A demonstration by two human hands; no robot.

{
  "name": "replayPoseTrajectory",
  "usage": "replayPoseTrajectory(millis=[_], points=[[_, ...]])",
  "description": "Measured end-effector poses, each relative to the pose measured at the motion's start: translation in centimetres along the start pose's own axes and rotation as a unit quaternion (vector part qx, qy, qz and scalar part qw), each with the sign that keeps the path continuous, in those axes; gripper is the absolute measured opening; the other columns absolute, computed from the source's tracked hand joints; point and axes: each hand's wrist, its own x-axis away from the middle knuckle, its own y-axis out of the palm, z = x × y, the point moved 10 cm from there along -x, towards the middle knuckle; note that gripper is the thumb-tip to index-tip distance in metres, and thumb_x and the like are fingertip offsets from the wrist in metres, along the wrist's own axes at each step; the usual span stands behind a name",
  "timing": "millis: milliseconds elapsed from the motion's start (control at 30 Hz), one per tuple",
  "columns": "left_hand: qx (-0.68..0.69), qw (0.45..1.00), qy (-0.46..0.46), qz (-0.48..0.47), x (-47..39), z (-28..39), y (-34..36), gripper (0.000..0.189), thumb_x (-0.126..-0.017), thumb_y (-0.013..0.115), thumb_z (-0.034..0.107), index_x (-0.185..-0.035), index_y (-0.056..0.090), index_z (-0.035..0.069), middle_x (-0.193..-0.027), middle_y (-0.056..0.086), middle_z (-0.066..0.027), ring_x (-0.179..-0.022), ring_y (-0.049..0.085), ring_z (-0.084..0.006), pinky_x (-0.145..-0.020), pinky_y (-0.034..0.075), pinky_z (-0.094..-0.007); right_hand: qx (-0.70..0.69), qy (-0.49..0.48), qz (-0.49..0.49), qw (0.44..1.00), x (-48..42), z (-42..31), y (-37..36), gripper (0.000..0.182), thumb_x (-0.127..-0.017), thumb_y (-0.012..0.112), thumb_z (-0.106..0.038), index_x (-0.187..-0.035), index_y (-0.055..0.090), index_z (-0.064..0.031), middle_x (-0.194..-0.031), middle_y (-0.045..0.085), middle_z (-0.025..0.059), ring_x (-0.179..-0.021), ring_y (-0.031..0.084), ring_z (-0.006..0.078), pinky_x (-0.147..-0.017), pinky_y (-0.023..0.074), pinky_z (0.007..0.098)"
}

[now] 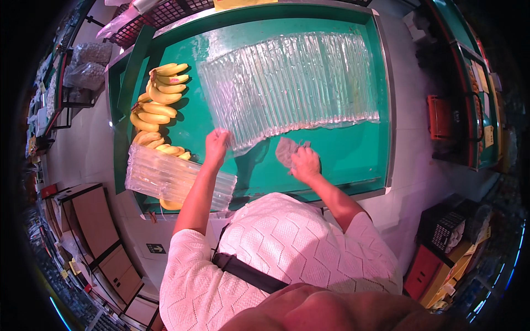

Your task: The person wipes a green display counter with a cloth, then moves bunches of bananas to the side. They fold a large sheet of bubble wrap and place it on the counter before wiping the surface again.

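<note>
My left hand pinches the near left corner of a large clear inflated air-column cushioning sheet, spread over the green display table. In my right hand is a crumpled greyish-pink cloth, held against the table's near part. Several bunches of yellow bananas lie along the table's left side. A smaller clear air-column sheet covers some of the nearest bananas and passes beneath my left forearm.
A raised metal-edged rim surrounds the table, with a green divider board at its left. Black plastic crates stand beyond the far edge. Shelving with bagged goods is at the left; another green-topped stand is at the right.
</note>
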Motion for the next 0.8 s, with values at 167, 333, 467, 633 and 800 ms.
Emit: replayPoseTrajectory(millis=[167, 333, 467, 633, 800], points=[[-0.052, 0.996, -0.051, 0.052, 4.7, -7.7, -3.2, 0.008, -0.086, 0.064, 0.009, -0.083, 0.064, 0.002, -0.073, 0.062, -0.0011, -0.063, 0.056, -0.0094, -0.058, 0.046, -0.0267, -0.026, -0.002, 0.016, 1.0, -0.2, 0.8, -0.3, 0.035, -0.056, 0.082, -0.023, -0.084, 0.063, -0.0155, -0.1, 0.055, 0.0064, -0.097, 0.054, 0.0295, -0.078, 0.0478, 0.0435], [-0.106, 0.99, -0.05, 0.081, 5.7, -9.8, -4.2, 0.019, -0.08, 0.069, 0.009, -0.067, 0.056, 0.003, -0.062, 0.055, -0.0004, -0.057, 0.049, -0.0095, -0.053, 0.041, -0.0296, -0.187, 0.168, 0.096, 0.963, 1.6, 6.6, -1.9, 0.022, -0.062, 0.074, -0.014, -0.08, 0.063, -0.0073, -0.09, 0.061, 0.011, -0.084, 0.061, 0.0314, -0.072, 0.0505, 0.0408], [-0.132, 0.989, -0.028, 0.065, 5.4, -9.5, -4.5, 0.019, -0.081, 0.07, 0.008, -0.068, 0.057, 0.004, -0.063, 0.055, 0.0007, -0.056, 0.049, -0.0091, -0.052, 0.04, -0.0286, -0.258, 0.234, 0.148, 0.926, 4.7, 14.0, -2.7, 0.027, -0.062, 0.075, -0.016, -0.083, 0.063, -0.0038, -0.085, 0.06, 0.0129, -0.079, 0.06, 0.031, -0.07, 0.0479, 0.0387], [-0.255, 0.965, 0.018, 0.061, 5.8, -4.4, -2.9, 0.028, -0.076, 0.072, 0.011, -0.06, 0.05, 0.004, -0.057, 0.051, -0.0009, -0.055, 0.049, -0.0104, -0.053, 0.04, -0.031, -0.213, 0.299, 0.164, 0.916, 5.2, 24.4, -7.2, 0.03, -0.061, 0.076, -0.017, -0.084, 0.064, -0.0018, -0.088, 0.061, 0.0135, -0.082, 0.06, 0.0289, -0.072, 0.0481, 0.0383], [-0.202, 0.976, -0.022, 0.072, 3.9, -7.1, -2.5, 0.023, -0.073, 0.072, 0.008, -0.067, 0.05, 0.003, -0.062, 0.054, -0.0045, -0.056, 0.055, -0.0143, -0.052, 0.044, -0.0324, -0.191, 0.377, 0.154, 0.893, -0.1, 31.8, -12.6, 0.05, -0.061, 0.077, -0.024, -0.104, 0.065, -0.0008, -0.111, 0.062, 0.0207, -0.104, 0.06, 0.0339, -0.088, 0.0484, 0.0395]])
